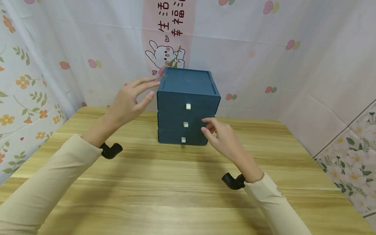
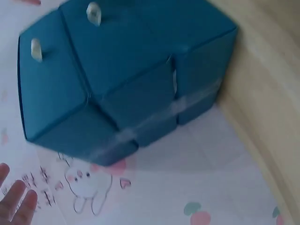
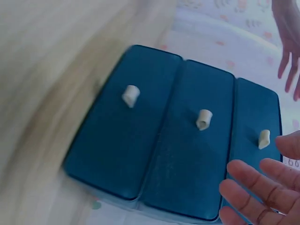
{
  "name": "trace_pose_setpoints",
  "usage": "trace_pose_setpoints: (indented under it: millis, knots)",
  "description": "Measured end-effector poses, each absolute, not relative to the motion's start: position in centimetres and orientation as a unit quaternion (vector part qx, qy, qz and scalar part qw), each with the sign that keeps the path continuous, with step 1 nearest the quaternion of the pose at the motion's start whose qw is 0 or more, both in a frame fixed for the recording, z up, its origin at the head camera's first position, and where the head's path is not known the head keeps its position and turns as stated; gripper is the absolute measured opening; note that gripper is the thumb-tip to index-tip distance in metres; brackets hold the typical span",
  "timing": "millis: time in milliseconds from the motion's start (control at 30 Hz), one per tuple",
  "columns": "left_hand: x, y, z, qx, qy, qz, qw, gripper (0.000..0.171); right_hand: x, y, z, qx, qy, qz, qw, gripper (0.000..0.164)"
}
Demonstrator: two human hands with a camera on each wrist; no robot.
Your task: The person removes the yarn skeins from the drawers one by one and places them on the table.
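Note:
A dark blue box with three stacked drawers (image 1: 188,101) stands at the back of the table, each drawer front carrying a small whitish pull. All three drawers look closed. My left hand (image 1: 129,99) hovers by the box's upper left edge, its fingers loosely extended and holding nothing. On the other side, my right hand (image 1: 221,137) is raised in front of the lower right of the drawer fronts, fingers relaxed and slightly bent, with nothing in it. The right wrist view shows those fingers (image 3: 248,194) close to the top drawer's pull (image 3: 264,139); contact cannot be told.
The box stands on a wood-grain table (image 1: 164,189), before a white curtain (image 1: 117,49) printed with fruit and a rabbit. Floral cloth (image 1: 26,91) hangs at the left. A strip of clear tape (image 2: 178,105) runs along the box's side.

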State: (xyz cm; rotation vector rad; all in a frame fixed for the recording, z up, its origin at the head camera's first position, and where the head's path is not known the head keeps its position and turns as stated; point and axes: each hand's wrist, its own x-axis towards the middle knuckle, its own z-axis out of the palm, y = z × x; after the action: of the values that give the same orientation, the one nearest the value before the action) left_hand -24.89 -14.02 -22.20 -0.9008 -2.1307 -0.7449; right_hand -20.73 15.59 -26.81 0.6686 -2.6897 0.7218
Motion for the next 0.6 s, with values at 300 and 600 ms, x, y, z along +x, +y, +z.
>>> trace_pose_setpoints:
  millis: [300,600]
  knots:
    - [-29.4,-13.3,-19.5,-0.184,-0.893,-0.351,0.215,0.043,-23.1,13.6,-25.1,0.2,-0.901,0.371,0.1,0.031]
    - [-31.9,-11.8,-19.6,-0.097,-0.9,-0.421,0.061,0.058,-25.1,11.1,-25.0,0.129,-0.875,0.467,0.017,0.041]
